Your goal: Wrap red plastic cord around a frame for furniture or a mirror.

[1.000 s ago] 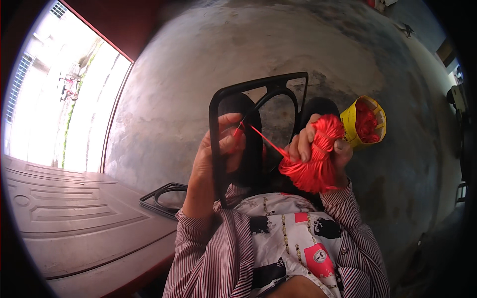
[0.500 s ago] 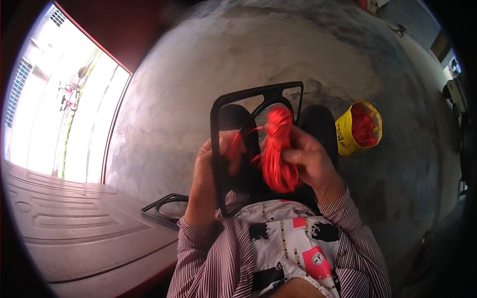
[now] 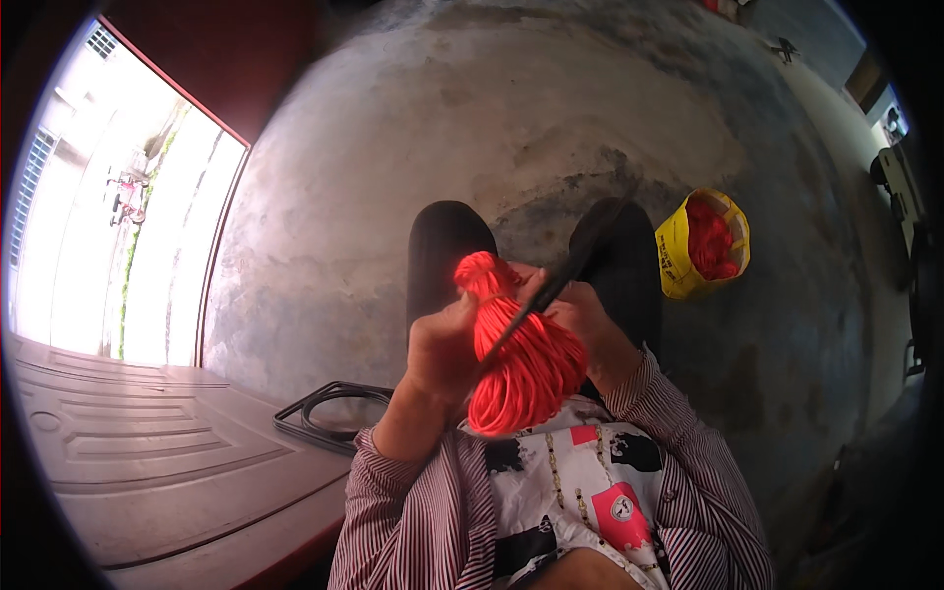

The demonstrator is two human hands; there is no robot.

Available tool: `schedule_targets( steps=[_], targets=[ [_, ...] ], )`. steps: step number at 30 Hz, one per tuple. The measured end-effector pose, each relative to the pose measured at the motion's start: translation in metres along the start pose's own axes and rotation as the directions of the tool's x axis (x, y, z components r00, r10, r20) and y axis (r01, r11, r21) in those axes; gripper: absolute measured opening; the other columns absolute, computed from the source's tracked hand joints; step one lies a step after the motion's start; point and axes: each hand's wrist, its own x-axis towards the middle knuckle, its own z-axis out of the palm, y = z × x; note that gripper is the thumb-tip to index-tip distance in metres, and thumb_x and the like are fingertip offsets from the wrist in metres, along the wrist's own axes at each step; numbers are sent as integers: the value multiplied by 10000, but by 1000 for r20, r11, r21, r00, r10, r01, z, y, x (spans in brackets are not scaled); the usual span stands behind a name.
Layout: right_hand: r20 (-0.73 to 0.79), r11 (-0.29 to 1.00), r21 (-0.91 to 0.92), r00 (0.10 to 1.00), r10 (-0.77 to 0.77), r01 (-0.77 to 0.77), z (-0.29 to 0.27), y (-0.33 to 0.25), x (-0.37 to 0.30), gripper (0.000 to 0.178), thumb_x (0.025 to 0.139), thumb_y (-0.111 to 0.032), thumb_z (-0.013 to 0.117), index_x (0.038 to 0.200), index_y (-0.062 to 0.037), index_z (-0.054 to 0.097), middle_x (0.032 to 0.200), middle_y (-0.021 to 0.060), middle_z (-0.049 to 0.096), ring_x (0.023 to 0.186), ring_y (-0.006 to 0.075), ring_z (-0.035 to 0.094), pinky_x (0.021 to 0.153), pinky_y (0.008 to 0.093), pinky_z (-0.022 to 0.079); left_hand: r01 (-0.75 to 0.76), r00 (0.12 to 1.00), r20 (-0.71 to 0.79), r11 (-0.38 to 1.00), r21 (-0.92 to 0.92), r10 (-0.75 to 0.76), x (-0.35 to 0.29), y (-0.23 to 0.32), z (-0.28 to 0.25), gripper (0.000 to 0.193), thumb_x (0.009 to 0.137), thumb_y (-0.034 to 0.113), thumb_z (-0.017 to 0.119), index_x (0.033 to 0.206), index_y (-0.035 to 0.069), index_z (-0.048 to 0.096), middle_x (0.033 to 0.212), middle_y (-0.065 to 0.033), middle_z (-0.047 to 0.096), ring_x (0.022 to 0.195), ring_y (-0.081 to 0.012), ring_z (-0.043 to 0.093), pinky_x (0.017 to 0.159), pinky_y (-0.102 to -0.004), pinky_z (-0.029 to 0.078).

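A thick bundle of red cord (image 3: pixel 531 369), tied round near its top, hangs in front of my lap between both hands. My left hand (image 3: pixel 442 339) is closed at the bundle's left side, its fingertips hidden behind the cord. Across the bundle slants a black frame (image 3: pixel 562 278), seen nearly edge-on and blurred. My right hand (image 3: pixel 582 317) is closed beside the frame and close to the bundle's neck; the frame covers part of its fingers, so I cannot tell exactly what they pinch.
A yellow bag (image 3: pixel 677 258) holding more red cord stands on the floor right of my knees. Another black frame (image 3: pixel 313 408) lies at my left, beside a panelled board (image 3: pixel 167 442). A bright doorway (image 3: pixel 147 226) is at the left, and dark objects line the right edge.
The black frame has turned from facing me to nearly edge-on. The red bundle has moved left and nearer to my body. My hands have come closer together.
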Motion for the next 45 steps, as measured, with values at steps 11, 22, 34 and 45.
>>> schedule_targets(
  steps=[11, 22, 34, 45],
  targets=[
    [23, 962, 155, 973, -229, 223, -64, -5, 26, 390, 997, -290, 430, 1229, -22, 593, 1263, 199, 613, 1197, 326, 569, 1087, 453, 406, -171, 964, -82, 825, 539, 253, -6, 3, -8, 455, 1015, 395, 460, 999, -30, 619, 638, -67, 580, 436, -101, 441, 416, -266, 314],
    [425, 925, 293, 834, -353, 242, -25, -36, -3, 422, 976, -464, 494, 1004, -43, 484, 807, 59, 552, 747, 223, 609, 1042, 466, 434, -157, 969, -93, 866, 475, 228, -6, 26, -31, 311, 868, 239, 725, 1092, 65, 598, 825, -95, 619, 437, -106, 446, 372, -226, 280],
    [283, 949, 213, 914, -289, 234, -4, -25, -14, 446, 1028, -483, 383, 1034, -47, 477, 657, 66, 562, 513, 177, 557, 899, 427, 475, -180, 931, -187, 840, 512, 314, -8, 28, -20, 396, 891, 211, 706, 1210, 47, 539, 798, -84, 595, 430, -108, 469, 358, -236, 313],
    [229, 868, 319, 858, -460, 380, -28, -45, -2, 457, 1043, -420, 399, 1164, -7, 553, 991, 112, 613, 1021, 272, 599, 1024, 476, 441, -166, 954, -138, 851, 498, 267, -14, 38, -45, 339, 912, 213, 683, 1174, 46, 548, 812, -126, 611, 419, -118, 471, 351, -236, 324]
  ],
)
